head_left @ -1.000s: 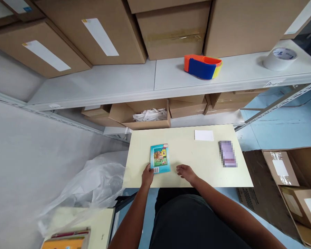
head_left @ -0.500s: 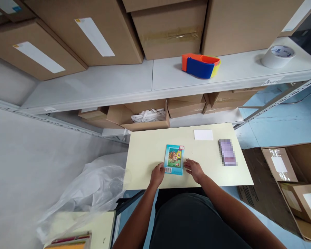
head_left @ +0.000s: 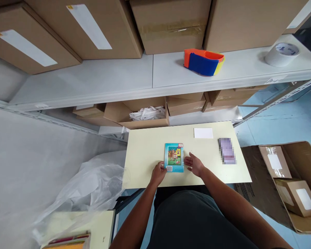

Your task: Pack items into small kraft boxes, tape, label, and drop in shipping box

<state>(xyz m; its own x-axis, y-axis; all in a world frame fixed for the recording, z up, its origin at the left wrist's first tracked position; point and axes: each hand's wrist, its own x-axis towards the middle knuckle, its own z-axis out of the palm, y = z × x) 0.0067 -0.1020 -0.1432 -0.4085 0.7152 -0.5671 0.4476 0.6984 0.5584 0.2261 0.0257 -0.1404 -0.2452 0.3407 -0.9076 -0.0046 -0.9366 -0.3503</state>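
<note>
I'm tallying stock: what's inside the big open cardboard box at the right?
A taped carton and a second, white-labelled carton show inside the big box. Their contents and anything beneath them are covered.

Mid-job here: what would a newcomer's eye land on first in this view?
Probably the orange, blue and yellow loop on the shelf behind the table, the boldest colours in view. Next, the turquoise book on the table, the left hand at its lower left corner, the right hand by its right edge.
</note>
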